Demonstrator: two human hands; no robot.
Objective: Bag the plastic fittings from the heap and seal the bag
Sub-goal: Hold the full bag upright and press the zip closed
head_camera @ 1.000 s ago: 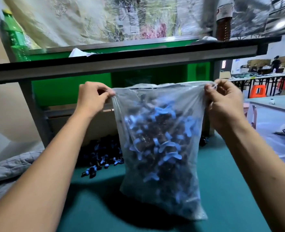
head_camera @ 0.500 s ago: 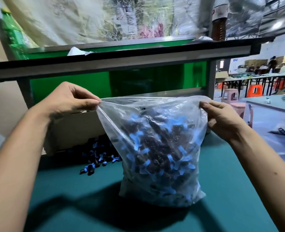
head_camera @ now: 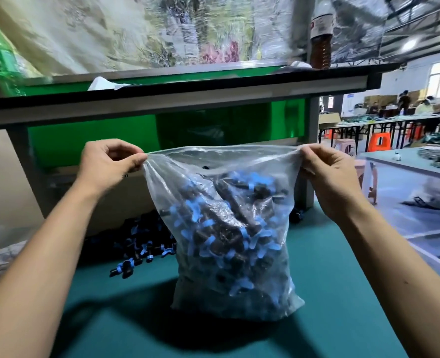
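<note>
Bag [head_camera: 229,228] stands on the green mat [head_camera: 330,293], bottom resting, well filled with black-and-blue fittings [head_camera: 224,236]. Heap [head_camera: 136,239] lies just behind and to the left of it, against the bench back; a few loose pieces have strayed toward me.

My left hand [head_camera: 107,164] pinches the left corner of the mouth between thumb and curled fingers. My right hand [head_camera: 327,174] pinches the right corner the same way. Mouth is drawn out flat between them, top edge nearly taut.

Step, as I judge it: filling looks done or close to it; this is squaring up the mouth for sealing.

To do it well:
- Keep both corners level so the two lips meet evenly, no fold caught between.
- Let the load sit on the mat; carry no weight on the film, which is thin and could stretch or tear at the pinch points.
- Settle fittings below the seal line; one black piece sits high near the rim.
- Press air out before closing.

Closure type: cannot tell.
</note>
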